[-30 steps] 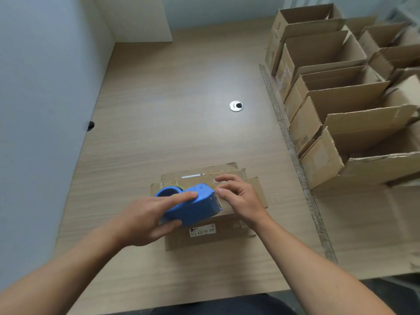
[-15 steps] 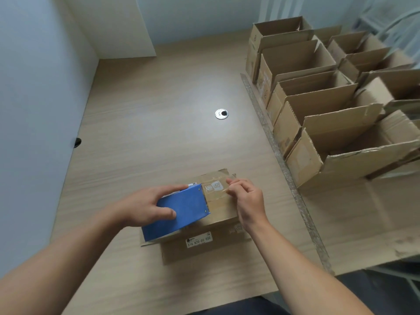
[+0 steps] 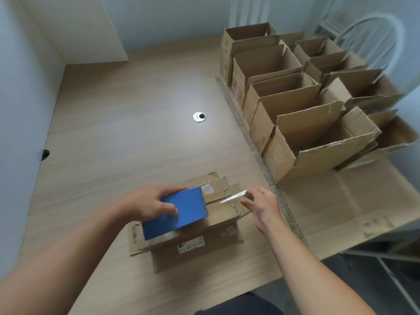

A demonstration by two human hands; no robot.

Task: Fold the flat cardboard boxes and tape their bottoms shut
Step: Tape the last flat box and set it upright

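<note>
Cardboard box (image 3: 223,215), left hand (image 3: 145,204) gripping tape dispenser (image 3: 179,212), right hand (image 3: 263,206) pinching tape (image 3: 234,196)

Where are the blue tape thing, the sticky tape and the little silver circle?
blue tape dispenser (image 3: 179,212): head view, its flat blue side.
tape strip (image 3: 234,196): head view, middle of the stretched piece.
silver circle (image 3: 196,118): head view, its shiny rim.

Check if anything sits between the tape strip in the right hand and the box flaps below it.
Nothing visible. The tape strip, pinched by the right hand, hangs over bare box flaps. The left hand holds the blue dispenser to its left.
</note>
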